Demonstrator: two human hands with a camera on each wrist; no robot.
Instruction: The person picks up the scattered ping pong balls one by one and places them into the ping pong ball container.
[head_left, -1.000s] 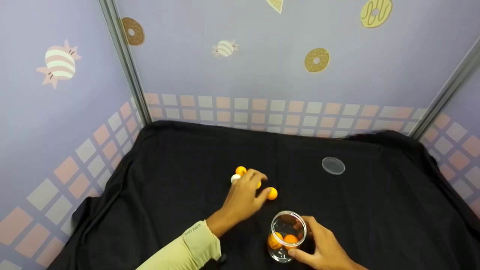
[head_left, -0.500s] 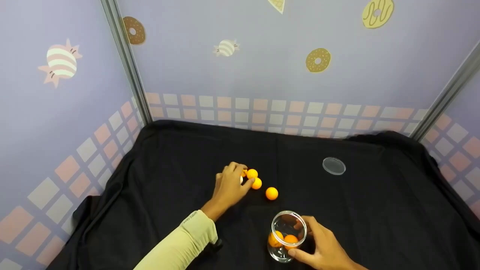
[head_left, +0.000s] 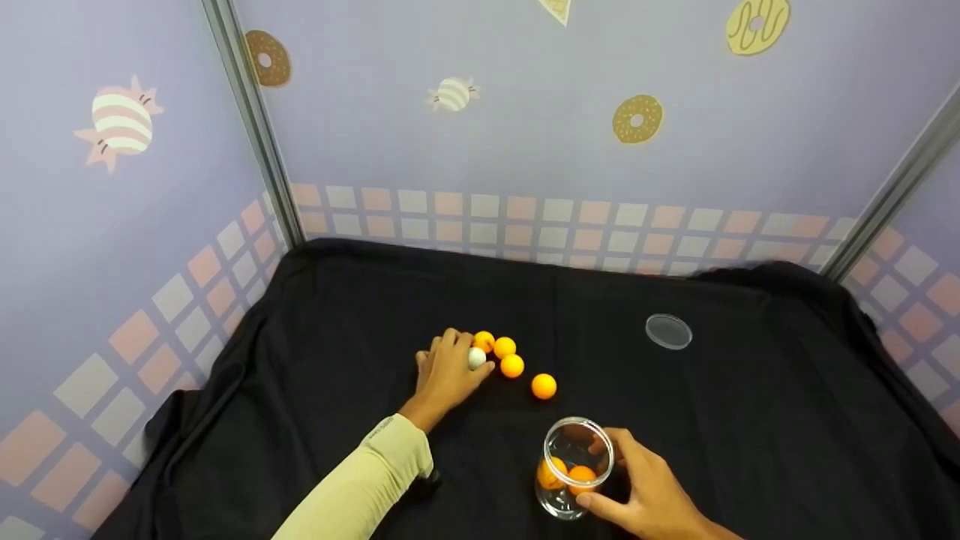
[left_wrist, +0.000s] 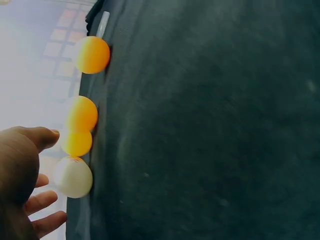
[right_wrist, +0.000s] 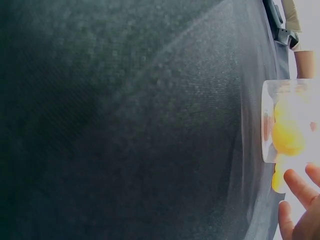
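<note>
At the left grip (head_left: 448, 373), has thumb and bent fingers spread wide around the white ball (head_left: 477, 358) on the black cloth (head_left: 360, 330). Shows a gap between thumb and ball in the left wrist view; cannot tell whether touching with the fingers. Beyond and to the right of the left grip, includes a marked orange ball (head_left: 484, 342) just past the white ball, then a second orange ball (head_left: 505, 348) and a third orange ball (head_left: 512, 366) close together. Farther right, apart from both grips, includes a lone orange ball (head_left: 544, 386). At the right grip (head_left: 645, 491), holds the clear jar (head_left: 559, 502) by its right side, narrowed around the wall with thumb in front and fingers behind. Left of the right grip, contains two orange balls (head_left: 553, 473) low inside the jar. Well beyond the right grip, includes a clear round disc (head_left: 669, 331) on the cloth. Behind the left grip, includes a pale sleeve (head_left: 360, 480).
</note>
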